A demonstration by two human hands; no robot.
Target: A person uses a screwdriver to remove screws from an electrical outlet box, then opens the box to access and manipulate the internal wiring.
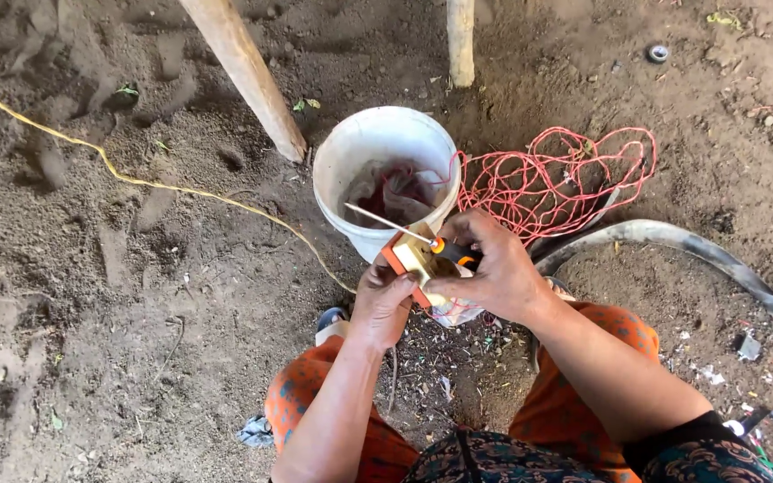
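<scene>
My left hand (382, 304) grips a small orange and cream block-shaped part (411, 259) from below. My right hand (491, 268) is closed around a screwdriver (402, 226) with an orange and black handle. Its thin metal shaft points up and left over the rim of a white plastic bucket (351, 152). Both hands meet just in front of the bucket, above my knees in orange patterned cloth.
The bucket holds crumpled cloth or bags. Red netting (556, 174) lies beside it on the right, with a grey hose (700, 250) curving past. A yellow cord (136, 179) crosses the dirt on the left. Two wooden poles (248, 76) stand behind the bucket.
</scene>
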